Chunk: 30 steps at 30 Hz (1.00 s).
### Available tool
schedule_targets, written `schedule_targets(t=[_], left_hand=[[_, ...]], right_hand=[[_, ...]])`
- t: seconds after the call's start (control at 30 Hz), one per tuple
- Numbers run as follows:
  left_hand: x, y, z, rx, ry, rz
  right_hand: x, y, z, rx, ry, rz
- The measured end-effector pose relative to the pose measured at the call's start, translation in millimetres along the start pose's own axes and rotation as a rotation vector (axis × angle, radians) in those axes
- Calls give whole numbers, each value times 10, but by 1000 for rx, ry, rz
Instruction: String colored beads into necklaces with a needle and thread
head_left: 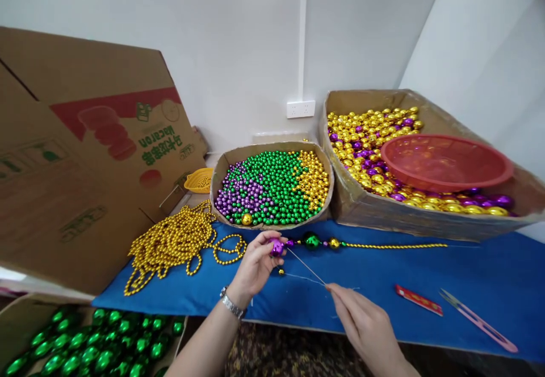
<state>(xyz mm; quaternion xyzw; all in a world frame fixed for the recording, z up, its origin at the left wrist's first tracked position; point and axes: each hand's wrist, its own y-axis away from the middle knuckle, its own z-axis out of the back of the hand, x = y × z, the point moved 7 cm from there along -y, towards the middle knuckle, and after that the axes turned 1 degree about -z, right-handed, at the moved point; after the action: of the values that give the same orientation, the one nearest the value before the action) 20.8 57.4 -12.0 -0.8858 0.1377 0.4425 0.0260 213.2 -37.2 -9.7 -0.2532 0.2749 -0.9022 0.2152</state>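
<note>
My left hand (pixel 252 266), with a metal watch at the wrist, pinches a shiny purple ball bead (pixel 277 247). Between the fingertips of my right hand (pixel 364 320) is a long thin needle (pixel 305 266), its far end reaching the purple bead. To the right of that bead a row of beads lies on the blue cloth, with a large green ball (pixel 312 241), a gold ball (pixel 334 243) and a strand of small gold beads (pixel 392 246). A small gold bead (pixel 281 272) hangs or lies just under my left fingers; I cannot tell which. A pale thread (pixel 304 278) trails beneath the needle.
Beyond my hands stands a box of small green, purple and gold beads (pixel 272 184). A larger carton (pixel 395 218) holds gold and purple balls and a red basin (pixel 447 164). Gold bead strings (pixel 174 241) lie left. Pink-handled snips (pixel 481 320) and a red packet (pixel 419 300) lie right.
</note>
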Motion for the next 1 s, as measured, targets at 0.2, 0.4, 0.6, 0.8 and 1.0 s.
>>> schedule_targets(t=[0.2,0.4,0.6,0.8,1.0], left_hand=[[-21,18,-37,26,-95,1],[13,65,-118,68,-443,-20],[147,50,-153,27,-272,-4],[302,91,-232,61,-250,33],[-229,-234,-145,34,-721,-257]], right_hand=[[-6,30,-8,6,70,41],[27,-7,-2,-1,198,87],[-25,-29,-92,57,-63,17],[-14,-22,-99,5,-3,32],[-112,-50,-8,-42,-58,-23]])
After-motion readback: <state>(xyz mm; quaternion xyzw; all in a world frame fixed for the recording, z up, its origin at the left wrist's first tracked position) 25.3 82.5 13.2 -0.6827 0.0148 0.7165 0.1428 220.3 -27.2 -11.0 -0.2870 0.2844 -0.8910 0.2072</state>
